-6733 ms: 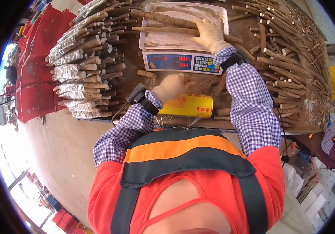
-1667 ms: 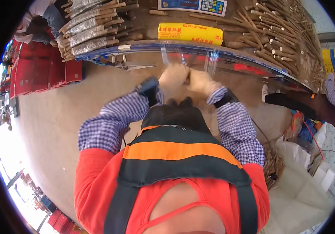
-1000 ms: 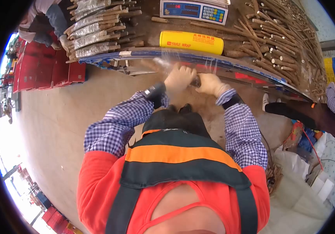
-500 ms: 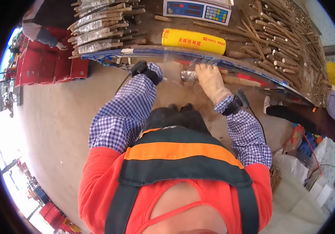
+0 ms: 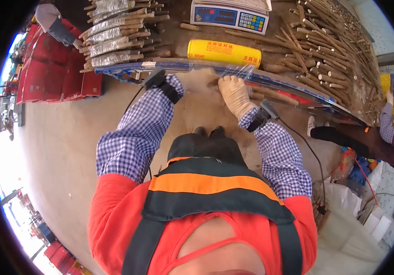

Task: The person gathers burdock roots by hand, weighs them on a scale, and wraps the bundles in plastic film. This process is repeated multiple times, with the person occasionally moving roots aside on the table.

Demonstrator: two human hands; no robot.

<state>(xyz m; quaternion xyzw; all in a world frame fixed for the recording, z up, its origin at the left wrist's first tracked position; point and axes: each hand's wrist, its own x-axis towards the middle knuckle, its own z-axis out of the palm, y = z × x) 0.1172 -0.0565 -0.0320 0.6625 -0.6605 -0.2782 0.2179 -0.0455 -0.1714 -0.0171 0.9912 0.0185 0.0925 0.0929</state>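
My right hand (image 5: 234, 95), in a pale glove, is closed around a bundle of sticks (image 5: 275, 95) at the table's front edge. The sticks stick out to the right of it. Clear plastic film (image 5: 240, 71) stretches between this hand and the yellow film roll (image 5: 224, 52) on the table. My left hand (image 5: 198, 81), also gloved, is smeared by motion at the left end of the bundle; its fingers cannot be made out.
Wrapped stick bundles (image 5: 114, 34) lie on the table at the left, a digital scale (image 5: 229, 17) at the back, and loose sticks (image 5: 327, 55) at the right. Red crates (image 5: 46, 68) stand far left. A co-worker (image 5: 380, 137) is at the far right.
My right hand has moved left with the bundle. The yellow roll has turned and shifted slightly left. At the left, another person's hand has come nearer the wrapped bundles.
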